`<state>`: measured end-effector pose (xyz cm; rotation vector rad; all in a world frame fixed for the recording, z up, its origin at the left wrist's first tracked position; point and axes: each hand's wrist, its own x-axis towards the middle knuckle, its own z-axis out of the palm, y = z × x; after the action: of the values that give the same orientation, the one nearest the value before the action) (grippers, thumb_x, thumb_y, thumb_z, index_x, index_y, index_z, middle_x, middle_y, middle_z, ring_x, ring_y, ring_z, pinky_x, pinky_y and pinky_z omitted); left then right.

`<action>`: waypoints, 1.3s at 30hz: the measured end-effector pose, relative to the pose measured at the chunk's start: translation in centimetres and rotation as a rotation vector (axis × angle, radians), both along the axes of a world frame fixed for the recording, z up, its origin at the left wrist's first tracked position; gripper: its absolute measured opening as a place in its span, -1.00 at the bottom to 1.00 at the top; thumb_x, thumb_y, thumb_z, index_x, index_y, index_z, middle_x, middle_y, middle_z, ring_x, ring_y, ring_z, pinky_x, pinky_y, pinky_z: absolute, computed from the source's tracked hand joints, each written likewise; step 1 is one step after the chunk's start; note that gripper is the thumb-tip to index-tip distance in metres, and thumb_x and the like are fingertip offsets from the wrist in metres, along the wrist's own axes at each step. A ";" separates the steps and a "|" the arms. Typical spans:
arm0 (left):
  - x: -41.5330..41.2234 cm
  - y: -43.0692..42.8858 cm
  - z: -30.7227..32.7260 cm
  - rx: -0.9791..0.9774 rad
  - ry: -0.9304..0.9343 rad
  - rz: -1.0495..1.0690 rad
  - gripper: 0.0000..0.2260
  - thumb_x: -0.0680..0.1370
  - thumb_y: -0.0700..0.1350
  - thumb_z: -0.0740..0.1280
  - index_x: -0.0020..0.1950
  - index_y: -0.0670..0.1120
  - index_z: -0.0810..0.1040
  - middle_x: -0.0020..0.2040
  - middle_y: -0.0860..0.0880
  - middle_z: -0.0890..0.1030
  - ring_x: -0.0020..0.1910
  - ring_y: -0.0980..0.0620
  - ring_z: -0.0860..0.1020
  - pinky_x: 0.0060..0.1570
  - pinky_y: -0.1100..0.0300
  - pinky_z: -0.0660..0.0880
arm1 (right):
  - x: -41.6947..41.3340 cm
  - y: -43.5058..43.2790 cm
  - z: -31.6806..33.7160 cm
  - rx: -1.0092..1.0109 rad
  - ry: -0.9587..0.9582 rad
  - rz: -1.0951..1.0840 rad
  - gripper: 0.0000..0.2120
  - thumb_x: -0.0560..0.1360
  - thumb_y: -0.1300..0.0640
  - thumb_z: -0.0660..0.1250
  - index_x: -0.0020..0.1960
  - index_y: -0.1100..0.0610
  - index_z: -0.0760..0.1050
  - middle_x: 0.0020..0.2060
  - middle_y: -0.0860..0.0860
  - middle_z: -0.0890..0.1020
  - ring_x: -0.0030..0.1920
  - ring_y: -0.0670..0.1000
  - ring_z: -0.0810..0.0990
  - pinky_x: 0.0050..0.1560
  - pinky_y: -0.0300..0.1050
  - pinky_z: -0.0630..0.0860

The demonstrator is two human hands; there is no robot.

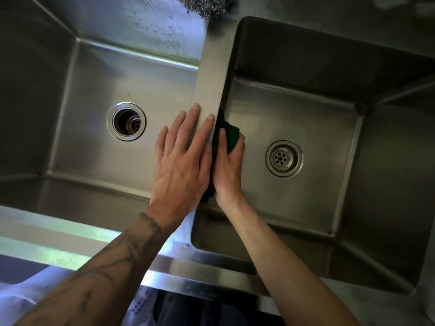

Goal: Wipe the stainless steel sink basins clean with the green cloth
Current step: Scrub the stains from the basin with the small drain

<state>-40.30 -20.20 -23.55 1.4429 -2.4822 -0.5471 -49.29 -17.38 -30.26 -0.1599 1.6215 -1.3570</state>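
Observation:
Two stainless steel basins lie below me. The left basin (98, 74) has an open drain (126, 121). The right basin (306, 114) has a strainer drain (284, 158). A flat steel divider (213, 74) runs between them. My left hand (183, 165) rests flat on the divider, fingers spread, holding nothing. My right hand (229, 170) is inside the right basin and presses the dark green cloth (229, 135) against the basin's left wall, just under the divider. Part of the cloth is hidden behind the divider and my hands.
A steel wool scourer (207, 5) sits on the back ledge above the divider. Water drops cling to the left basin's back wall (153, 27). The sink's front rim (164, 267) runs below my forearms.

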 end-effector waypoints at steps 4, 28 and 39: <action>1.7 0.8 -0.3 0.046 0.041 -0.053 -0.53 0.78 -0.06 0.10 0.71 -0.04 0.24 0.73 -0.08 0.14 0.68 -0.06 0.22 0.56 -0.15 0.30 | -0.9 -2.5 -2.3 0.219 0.008 0.030 -0.63 0.65 -0.18 0.27 0.30 0.05 0.38 0.23 0.09 0.53 0.19 0.07 0.61 0.25 0.16 0.62; 2.4 1.7 -0.6 0.077 0.116 -0.047 -0.54 0.75 -0.18 0.11 0.68 -0.13 0.28 0.73 -0.13 0.14 0.68 0.02 0.22 0.48 -0.04 0.45 | 0.3 -1.2 -2.7 0.274 0.095 0.027 -0.59 0.67 -0.16 0.24 0.32 0.13 0.46 0.22 0.14 0.56 0.17 0.08 0.62 0.25 0.16 0.60; 2.6 1.7 -1.1 0.067 0.042 -0.065 -0.54 0.77 -0.15 0.05 0.70 -0.10 0.25 0.73 -0.09 0.14 0.69 0.11 0.11 0.51 0.03 0.41 | 0.8 0.3 -2.1 0.272 0.120 0.070 -0.57 0.66 -0.17 0.23 0.33 0.13 0.46 0.20 0.12 0.56 0.22 0.09 0.60 0.28 0.09 0.57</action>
<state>-37.74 -18.49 -24.61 1.3630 -2.5078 -0.6720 -48.47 -17.12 -32.33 -0.1357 1.8659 -1.0780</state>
